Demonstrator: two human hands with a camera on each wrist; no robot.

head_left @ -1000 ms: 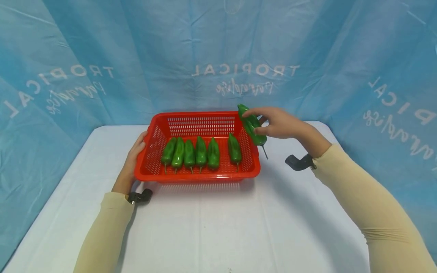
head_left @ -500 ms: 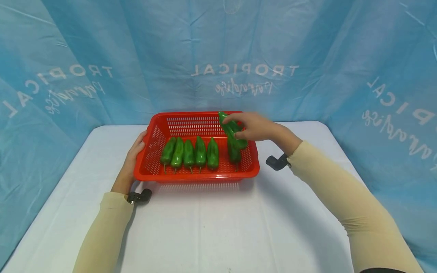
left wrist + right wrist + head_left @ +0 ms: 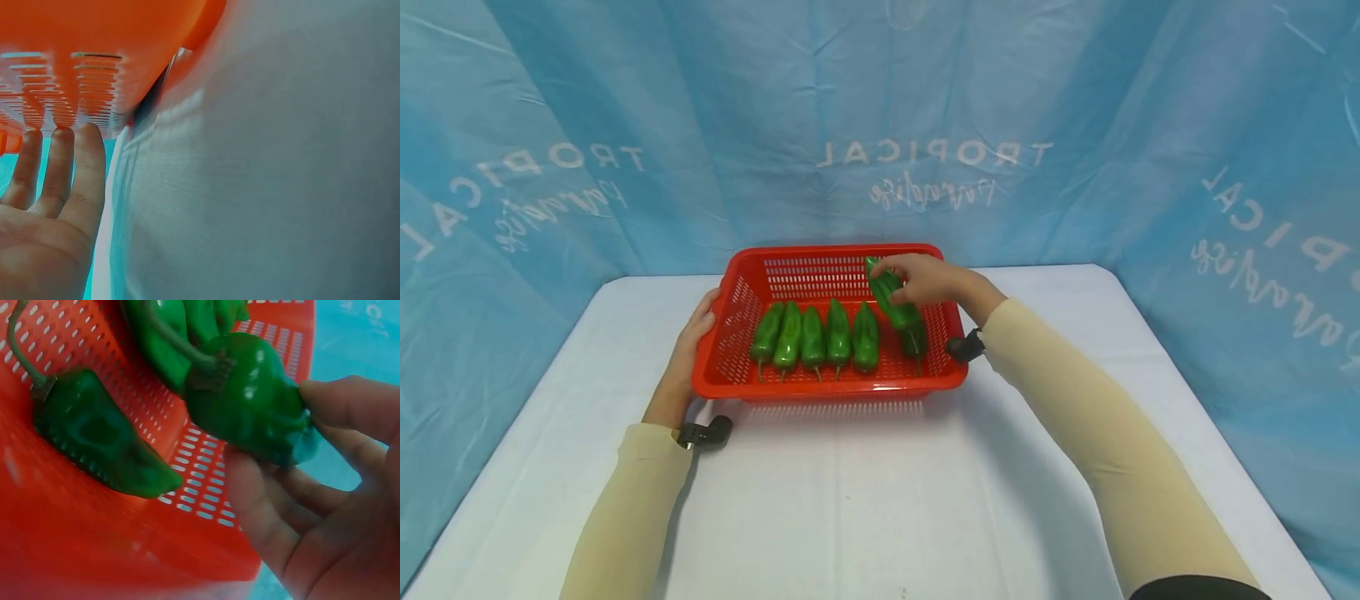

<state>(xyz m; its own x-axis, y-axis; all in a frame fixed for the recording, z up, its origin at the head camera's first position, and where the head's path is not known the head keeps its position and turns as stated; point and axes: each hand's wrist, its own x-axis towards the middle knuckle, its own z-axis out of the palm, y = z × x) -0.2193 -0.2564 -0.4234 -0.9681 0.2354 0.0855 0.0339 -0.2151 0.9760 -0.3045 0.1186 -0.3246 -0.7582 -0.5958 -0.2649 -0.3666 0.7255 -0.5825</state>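
A red plastic basket (image 3: 831,390) with slotted walls stands on the white-covered table. Several green peppers (image 3: 812,337) lie side by side in its left and middle part, stems toward the near side. My right hand (image 3: 928,279) pinches another green pepper (image 3: 250,394) between thumb and fingers, above the basket's right half. Beneath this pepper lies a single pepper (image 3: 94,428), partly hidden in the head view. At the basket's left end is my left hand (image 3: 688,337); in the left wrist view its straight fingers (image 3: 87,169) touch the slotted wall from outside.
A white cloth (image 3: 850,492) covers the table. Blue printed curtains (image 3: 880,100) hang behind and at both sides. Dark wrist cameras (image 3: 707,432) sit on both wrists, the right one close to the basket's right rim.
My right hand has carried its pepper from beyond the basket's right rim leftward and slightly down, over the basket's inside. My left hand and the basket stay put.
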